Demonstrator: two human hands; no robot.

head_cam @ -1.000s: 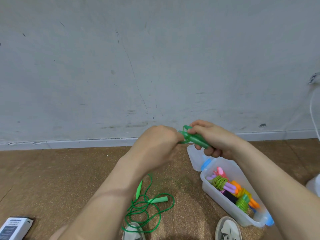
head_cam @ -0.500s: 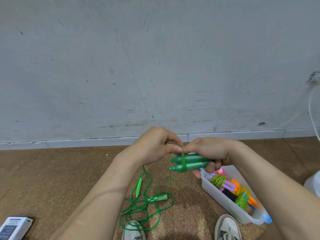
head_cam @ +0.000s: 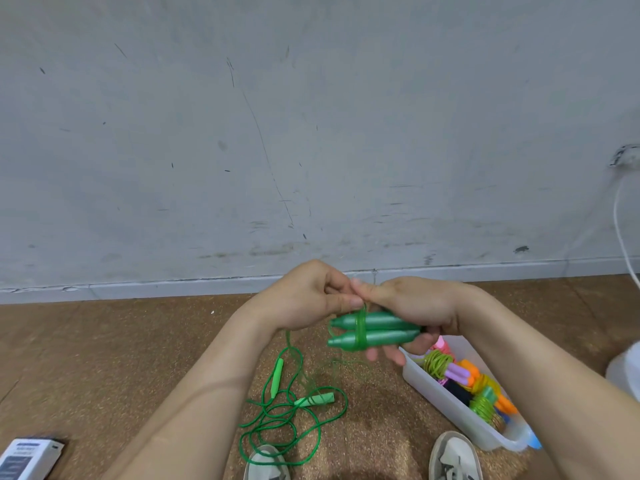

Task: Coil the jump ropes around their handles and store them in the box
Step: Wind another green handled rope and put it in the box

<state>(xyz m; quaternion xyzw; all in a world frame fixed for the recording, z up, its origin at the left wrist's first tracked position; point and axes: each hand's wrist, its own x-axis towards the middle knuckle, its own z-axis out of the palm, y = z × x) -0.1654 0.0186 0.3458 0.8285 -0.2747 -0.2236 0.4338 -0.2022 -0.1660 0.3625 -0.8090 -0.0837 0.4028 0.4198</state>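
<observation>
My right hand (head_cam: 420, 308) grips two dark green jump rope handles (head_cam: 377, 330) held side by side, tips pointing left. A few turns of thin green cord (head_cam: 360, 329) circle them near the tips. My left hand (head_cam: 311, 296) pinches that cord just above the handles, and its blurred slack trails down toward the floor. A second, lighter green jump rope (head_cam: 287, 414) lies loose and tangled on the brown floor below my hands. To the right stands a clear plastic box (head_cam: 440, 400) holding several coiled ropes with purple, orange, pink and green handles.
A grey scuffed wall with a pale baseboard (head_cam: 173, 284) runs behind. My two shoes (head_cam: 453, 459) show at the bottom edge. A small white and dark box (head_cam: 24, 457) lies at bottom left. A white cable (head_cam: 621, 230) hangs at the right, above a white object (head_cam: 625, 367).
My hands have come down from in front of the wall to just above the box. The handles turned level, and a band of cord now shows around them.
</observation>
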